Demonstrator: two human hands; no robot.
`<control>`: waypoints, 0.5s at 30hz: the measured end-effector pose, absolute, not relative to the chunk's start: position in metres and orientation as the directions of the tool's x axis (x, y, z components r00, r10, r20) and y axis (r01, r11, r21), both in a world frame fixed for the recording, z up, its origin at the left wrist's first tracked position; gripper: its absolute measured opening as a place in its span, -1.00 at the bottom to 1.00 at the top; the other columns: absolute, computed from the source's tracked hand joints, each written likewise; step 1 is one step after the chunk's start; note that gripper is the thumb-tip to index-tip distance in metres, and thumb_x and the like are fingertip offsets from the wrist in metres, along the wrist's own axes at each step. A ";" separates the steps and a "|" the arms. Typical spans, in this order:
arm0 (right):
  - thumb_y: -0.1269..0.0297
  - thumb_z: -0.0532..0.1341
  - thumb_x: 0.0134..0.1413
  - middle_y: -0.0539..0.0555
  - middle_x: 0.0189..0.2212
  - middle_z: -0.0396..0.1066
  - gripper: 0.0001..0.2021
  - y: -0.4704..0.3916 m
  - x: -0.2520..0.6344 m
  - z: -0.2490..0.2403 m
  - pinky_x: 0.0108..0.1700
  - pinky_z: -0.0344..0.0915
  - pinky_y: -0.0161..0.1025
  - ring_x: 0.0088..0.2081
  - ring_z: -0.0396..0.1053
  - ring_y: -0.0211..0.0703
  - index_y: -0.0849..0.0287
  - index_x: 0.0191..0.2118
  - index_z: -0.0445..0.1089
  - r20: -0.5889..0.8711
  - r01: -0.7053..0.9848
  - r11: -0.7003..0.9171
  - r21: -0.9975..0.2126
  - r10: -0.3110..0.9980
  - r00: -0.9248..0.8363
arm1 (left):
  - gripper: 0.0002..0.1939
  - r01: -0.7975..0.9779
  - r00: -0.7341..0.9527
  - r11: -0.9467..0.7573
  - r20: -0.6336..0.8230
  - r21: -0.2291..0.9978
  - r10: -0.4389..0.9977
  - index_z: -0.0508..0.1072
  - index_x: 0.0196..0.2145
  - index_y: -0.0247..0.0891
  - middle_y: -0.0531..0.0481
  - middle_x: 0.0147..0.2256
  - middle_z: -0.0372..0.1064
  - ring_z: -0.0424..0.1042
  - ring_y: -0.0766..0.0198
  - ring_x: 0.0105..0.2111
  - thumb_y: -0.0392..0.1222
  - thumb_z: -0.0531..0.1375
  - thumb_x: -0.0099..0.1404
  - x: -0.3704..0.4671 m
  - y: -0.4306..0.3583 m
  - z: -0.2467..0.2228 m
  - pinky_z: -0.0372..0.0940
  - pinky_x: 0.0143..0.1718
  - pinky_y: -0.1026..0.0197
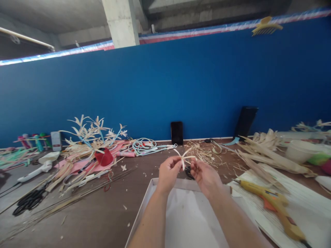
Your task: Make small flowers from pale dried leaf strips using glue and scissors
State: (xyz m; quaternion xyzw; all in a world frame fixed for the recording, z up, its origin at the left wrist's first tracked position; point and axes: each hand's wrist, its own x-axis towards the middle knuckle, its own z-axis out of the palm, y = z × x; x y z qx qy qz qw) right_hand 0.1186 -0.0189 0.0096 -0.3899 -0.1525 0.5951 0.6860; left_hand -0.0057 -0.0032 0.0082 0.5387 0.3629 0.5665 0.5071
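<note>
My left hand (168, 174) pinches a small flower (183, 157) made of narrow, pale husk-like strips, between thumb and fingers. Its strips spread outward like thin petals. On the other side, my right hand (207, 176) has its fingers drawn together at the tip of one strip. Both hands are held above the far edge of a shallow white tray (152, 186). A dark object (189, 172), partly hidden, lies on the table behind the hands.
A yellow glue gun (271, 199) lies on white paper (310, 203) at right, near dried husks (281, 160). Finished husk flowers (89, 131), a red pincushion-like object (104, 156) and black scissors (29, 200) are at left. A phone (177, 133) leans on the blue partition (155, 86).
</note>
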 end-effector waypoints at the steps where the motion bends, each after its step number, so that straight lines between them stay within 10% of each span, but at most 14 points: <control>1: 0.43 0.23 -0.12 0.00 -0.52 0.36 -0.92 -0.019 0.119 0.010 -0.55 0.32 -0.47 -0.52 0.31 -0.37 0.21 -0.39 0.40 -0.244 -0.700 -0.011 -0.714 0.941 0.234 | -0.74 -0.188 0.097 -0.225 0.246 0.956 0.964 0.46 -0.29 -0.34 -0.05 -0.41 0.46 0.43 0.31 -0.43 -0.12 0.20 0.09 -0.006 -0.003 0.008 0.35 -0.34 0.26; 15: 0.30 0.29 -0.14 0.06 -0.31 0.49 -0.81 -0.022 0.120 0.010 -0.56 0.33 -0.45 -0.46 0.42 -0.29 0.15 -0.33 0.32 -0.169 -0.527 -0.003 -0.850 0.949 0.268 | -0.73 -0.182 0.106 -0.212 0.233 0.960 0.967 0.40 -0.33 -0.35 -0.01 -0.47 0.40 0.38 0.35 -0.50 -0.11 0.24 0.04 -0.008 -0.004 0.011 0.32 -0.44 0.29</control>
